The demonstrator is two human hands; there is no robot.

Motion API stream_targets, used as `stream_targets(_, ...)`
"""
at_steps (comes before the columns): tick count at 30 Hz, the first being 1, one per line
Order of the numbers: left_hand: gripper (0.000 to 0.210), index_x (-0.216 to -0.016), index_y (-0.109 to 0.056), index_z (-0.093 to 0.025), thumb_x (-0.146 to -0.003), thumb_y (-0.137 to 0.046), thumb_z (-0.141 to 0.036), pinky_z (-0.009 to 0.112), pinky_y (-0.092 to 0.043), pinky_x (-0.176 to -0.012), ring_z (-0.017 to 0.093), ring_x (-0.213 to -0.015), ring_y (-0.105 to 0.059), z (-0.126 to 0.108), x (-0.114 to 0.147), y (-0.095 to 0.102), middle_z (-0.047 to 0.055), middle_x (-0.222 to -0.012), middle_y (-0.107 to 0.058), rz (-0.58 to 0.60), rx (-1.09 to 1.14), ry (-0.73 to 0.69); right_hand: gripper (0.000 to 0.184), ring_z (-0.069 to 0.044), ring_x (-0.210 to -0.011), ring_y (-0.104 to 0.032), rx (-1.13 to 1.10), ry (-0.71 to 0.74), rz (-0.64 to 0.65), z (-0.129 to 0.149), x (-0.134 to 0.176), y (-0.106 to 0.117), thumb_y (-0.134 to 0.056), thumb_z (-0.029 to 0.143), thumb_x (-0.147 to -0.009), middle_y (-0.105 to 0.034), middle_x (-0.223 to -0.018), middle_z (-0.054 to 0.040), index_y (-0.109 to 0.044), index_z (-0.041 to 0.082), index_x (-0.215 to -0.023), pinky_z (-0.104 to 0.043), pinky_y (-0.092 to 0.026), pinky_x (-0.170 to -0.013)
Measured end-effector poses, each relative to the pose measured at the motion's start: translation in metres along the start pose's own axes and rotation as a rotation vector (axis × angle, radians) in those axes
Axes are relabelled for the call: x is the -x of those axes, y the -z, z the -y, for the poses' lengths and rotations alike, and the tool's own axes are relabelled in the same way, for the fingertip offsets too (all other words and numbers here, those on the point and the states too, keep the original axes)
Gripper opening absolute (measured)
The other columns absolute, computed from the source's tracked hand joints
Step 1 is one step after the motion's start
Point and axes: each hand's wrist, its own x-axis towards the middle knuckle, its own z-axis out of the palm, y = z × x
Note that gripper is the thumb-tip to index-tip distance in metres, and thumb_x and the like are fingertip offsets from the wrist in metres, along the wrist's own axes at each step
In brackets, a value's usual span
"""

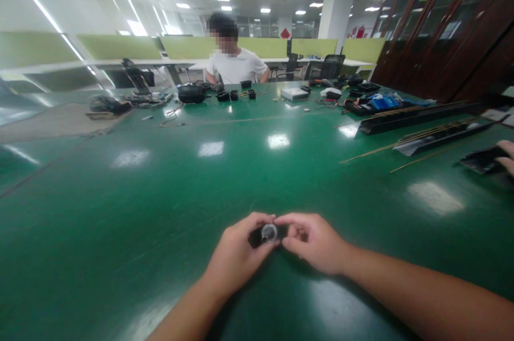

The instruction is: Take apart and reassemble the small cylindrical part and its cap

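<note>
A small black part with a round, grey metallic piece (269, 233) on its top is in front of me, low over the green table. My left hand (241, 247) is closed around its left side, with thumb and forefinger curving past the round piece. On the other side, my right hand (315, 242) has its thumb and forefinger bent in a pinch at the part's right end. The forefinger's tip meets the left fingertips along the far edge. Fingers cover much of the black part, so its full shape is hidden.
The green table (172, 180) reaches far ahead. Another person's hand (506, 156) touches a black ribbed piece (482, 160) at right. Long black channels (417, 118) and thin rods lie nearby. A white box (294, 93) and a black pouch (191, 93) stand farther back, before a seated person (236, 68).
</note>
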Motion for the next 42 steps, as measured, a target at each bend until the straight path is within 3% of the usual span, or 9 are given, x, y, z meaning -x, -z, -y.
stream_targets(18,0.029,-0.109,-0.067,-0.028,-0.082,-0.076,-0.034,0.024,-0.055,-0.077,0.016,-0.086,-0.071,-0.006,0.000,0.004,-0.002,-0.099,-0.074,0.015,-0.042,-0.034,0.037,-0.008,-0.052,-0.048,0.022,-0.007,0.024,0.001,0.001,0.002,-0.065,0.017,-0.083,-0.054,-0.064,0.0053,-0.069,0.015,-0.120,-0.022,-0.037,-0.053)
stream_targets(25,0.031,-0.110,-0.067,-0.028,-0.080,-0.076,-0.023,0.027,-0.054,-0.084,0.017,-0.094,-0.068,0.002,-0.001,0.001,-0.001,-0.103,-0.072,-0.098,-0.110,-0.068,0.043,-0.009,-0.055,-0.053,0.032,0.004,-0.002,0.002,0.003,0.002,-0.064,0.016,-0.083,-0.055,-0.067,0.0065,-0.059,0.017,-0.126,-0.022,-0.042,-0.056)
stream_targets(32,0.025,-0.108,-0.066,-0.026,-0.083,-0.072,-0.022,0.027,-0.052,-0.083,0.016,-0.093,-0.066,0.002,-0.001,0.002,0.000,-0.101,-0.070,-0.121,-0.126,-0.107,0.044,-0.010,-0.056,-0.053,0.030,0.018,0.010,0.001,0.004,0.003,-0.065,0.016,-0.083,-0.055,-0.066,0.0073,-0.056,0.018,-0.126,-0.023,-0.041,-0.057)
stream_targets(42,0.030,-0.119,-0.067,-0.024,-0.089,-0.067,-0.030,0.030,-0.053,-0.084,0.019,-0.096,-0.064,-0.003,-0.002,0.003,0.006,-0.105,-0.069,-0.056,-0.170,-0.139,0.048,-0.009,-0.056,-0.052,-0.015,0.026,0.018,0.003,0.005,0.002,-0.064,0.017,-0.084,-0.055,-0.067,0.0074,-0.050,0.019,-0.130,-0.022,-0.041,-0.056)
